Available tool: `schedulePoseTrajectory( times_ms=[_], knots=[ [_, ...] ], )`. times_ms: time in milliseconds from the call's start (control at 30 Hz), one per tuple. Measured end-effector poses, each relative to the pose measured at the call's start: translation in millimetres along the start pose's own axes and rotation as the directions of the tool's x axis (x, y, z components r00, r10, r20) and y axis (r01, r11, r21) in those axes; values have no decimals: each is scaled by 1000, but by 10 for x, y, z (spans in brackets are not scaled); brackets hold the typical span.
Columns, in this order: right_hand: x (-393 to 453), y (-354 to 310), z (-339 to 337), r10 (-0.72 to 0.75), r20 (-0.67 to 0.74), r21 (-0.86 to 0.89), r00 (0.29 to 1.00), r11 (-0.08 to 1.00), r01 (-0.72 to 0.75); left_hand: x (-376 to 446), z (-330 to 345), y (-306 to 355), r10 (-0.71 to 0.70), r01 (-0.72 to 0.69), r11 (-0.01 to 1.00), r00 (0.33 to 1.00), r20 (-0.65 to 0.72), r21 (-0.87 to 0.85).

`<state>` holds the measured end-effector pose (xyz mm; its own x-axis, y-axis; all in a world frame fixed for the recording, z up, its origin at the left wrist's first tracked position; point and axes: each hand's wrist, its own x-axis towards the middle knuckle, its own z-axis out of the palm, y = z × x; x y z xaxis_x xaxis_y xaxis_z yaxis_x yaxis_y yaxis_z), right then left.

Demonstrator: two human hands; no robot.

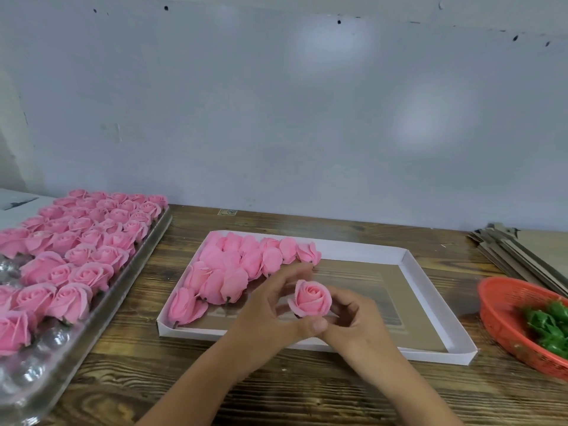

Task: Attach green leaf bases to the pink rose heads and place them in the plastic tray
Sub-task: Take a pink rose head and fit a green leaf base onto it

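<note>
Both hands meet over the near edge of the white tray (430,290). The left hand (270,309) and right hand (353,321) pinch one pink rose head (313,298) from below, bloom upright. Any leaf base under it is hidden. Best to press gently at the base, since the layered petals look soft and crushable. Finished roses (233,272) lie overlapped at the tray's far left. Glossy green leaf bases (547,327) sit in the red mesh basket (504,318) at right. A clear blister tray (30,373) of roses lies at left.

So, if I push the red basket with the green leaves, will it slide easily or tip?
The red basket looks like thin plastic mesh holding only a few green leaves, so it is probably light and slides easily on the wooden table. Being low and wide, it seems unlikely to tip.
</note>
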<state>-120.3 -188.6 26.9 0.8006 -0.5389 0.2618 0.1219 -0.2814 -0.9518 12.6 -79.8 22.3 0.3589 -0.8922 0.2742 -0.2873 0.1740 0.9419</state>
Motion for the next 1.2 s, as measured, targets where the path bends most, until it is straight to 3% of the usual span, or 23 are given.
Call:
schedulePoseTrajectory(
  times_ms=[133, 233, 567, 767, 967, 1200],
  knots=[
    [-19, 18, 24, 75, -72, -185, 995, 979, -88, 10, 17, 44, 81, -89, 993, 991, -108, -75],
    [-45, 21, 50, 70, -21, -203, 997, 976, -72, -4, 52, 44, 74, -78, 996, 993, -94, -38],
    [-56, -63, 62, -34, 32, -44, 999, 998, 35, -10, 42, 38, -10, 11, 999, 1000, 15, -53],
    [-17, -85, 30, -10, -56, 125, 998, 992, 17, -8, 14, 57, -17, 21, 991, 999, 27, -134],
    [-30, -33, 63, 82, -116, -160, 990, 982, -100, -6, 15, 91, 36, -67, 979, 987, -159, -194],
    [-65, -81, 85, 5, -44, -136, 999, 991, -11, 1, 48, -3, 36, -40, 998, 996, -85, -52]
  ],
)
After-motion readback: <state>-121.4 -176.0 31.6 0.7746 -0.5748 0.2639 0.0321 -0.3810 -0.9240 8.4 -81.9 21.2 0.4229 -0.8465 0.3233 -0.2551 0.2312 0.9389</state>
